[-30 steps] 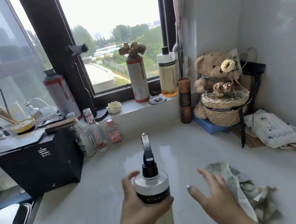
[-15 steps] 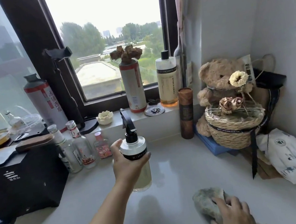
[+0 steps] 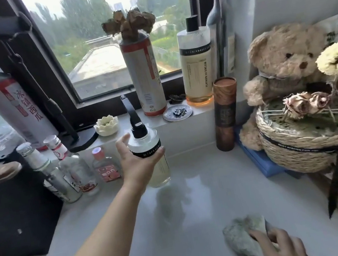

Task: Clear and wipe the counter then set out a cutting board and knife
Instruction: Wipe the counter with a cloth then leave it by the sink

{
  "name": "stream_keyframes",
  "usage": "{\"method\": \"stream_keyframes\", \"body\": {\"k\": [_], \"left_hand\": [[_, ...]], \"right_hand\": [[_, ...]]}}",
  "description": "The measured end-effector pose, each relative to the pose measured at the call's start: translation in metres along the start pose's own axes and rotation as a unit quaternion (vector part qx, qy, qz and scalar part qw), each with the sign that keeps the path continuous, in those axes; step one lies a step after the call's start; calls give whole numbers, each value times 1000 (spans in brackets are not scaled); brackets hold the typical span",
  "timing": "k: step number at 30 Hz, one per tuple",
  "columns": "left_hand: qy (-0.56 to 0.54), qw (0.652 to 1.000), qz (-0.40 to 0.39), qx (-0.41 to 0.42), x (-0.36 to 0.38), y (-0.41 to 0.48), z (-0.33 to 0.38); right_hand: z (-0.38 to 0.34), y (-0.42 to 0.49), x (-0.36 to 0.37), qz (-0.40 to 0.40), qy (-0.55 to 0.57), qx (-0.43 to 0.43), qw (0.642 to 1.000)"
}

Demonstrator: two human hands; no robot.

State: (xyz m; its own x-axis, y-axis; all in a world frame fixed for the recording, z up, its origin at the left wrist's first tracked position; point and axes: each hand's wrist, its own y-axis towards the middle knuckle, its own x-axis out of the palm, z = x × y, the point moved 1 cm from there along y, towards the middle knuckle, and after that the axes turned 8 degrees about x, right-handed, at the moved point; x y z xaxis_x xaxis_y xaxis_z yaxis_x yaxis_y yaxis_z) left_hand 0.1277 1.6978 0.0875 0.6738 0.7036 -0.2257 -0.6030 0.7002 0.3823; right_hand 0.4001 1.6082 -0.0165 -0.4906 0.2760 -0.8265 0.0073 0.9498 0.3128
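Head: left hand [image 3: 136,167] grips spray bottle [image 3: 159,171], right hand [image 3: 278,247] cloth [image 3: 241,235], open counter [image 3: 197,207] between.

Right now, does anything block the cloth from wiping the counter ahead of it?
Nothing visible does. The right hand holds the cloth on bare counter; only the spray bottle in the left hand is farther back.

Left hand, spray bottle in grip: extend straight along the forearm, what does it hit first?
Probably the sill's front face, met by the spray bottle ahead of the left hand, just below the red-and-white can. Depth unclear.
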Motion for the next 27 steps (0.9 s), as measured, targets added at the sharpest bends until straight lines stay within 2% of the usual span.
{"method": "stream_keyframes", "body": {"k": [1, 2, 4, 9, 13, 15, 19, 22, 25, 27], "left_hand": [[1, 1000, -1, -8, 3, -1, -6], [1, 1000, 0, -17, 7, -3, -13], [5, 1000, 3, -31, 15, -6, -23], [18, 999, -22, -30, 22, -1, -31], [36, 996, -55, -66, 5, -21, -19], [48, 996, -36, -66, -16, -48, -13], [91, 996, -9, -6, -87, -133, -15], [142, 989, -40, -27, -145, -206, -24], [167, 980, -78, -70, -185, -258, -24], [187, 976, -77, -76, -208, -279, -25]], "right_hand": [[8, 4, -1, -19, -4, 20, 1000], [9, 2, 0, -79, -16, 52, 995], [5, -1, -6, -117, 0, 67, 991], [3, 2, -15, -115, -33, 41, 992], [5, 3, -17, -124, -55, 56, 989], [1, 4, -16, -128, -106, 62, 984], [-14, -3, -16, -142, -128, 64, 979], [-34, -36, -10, -179, -126, 48, 975], [-62, -89, -12, -228, -100, -11, 968], [-77, -119, -15, -269, -83, -31, 959]]}}
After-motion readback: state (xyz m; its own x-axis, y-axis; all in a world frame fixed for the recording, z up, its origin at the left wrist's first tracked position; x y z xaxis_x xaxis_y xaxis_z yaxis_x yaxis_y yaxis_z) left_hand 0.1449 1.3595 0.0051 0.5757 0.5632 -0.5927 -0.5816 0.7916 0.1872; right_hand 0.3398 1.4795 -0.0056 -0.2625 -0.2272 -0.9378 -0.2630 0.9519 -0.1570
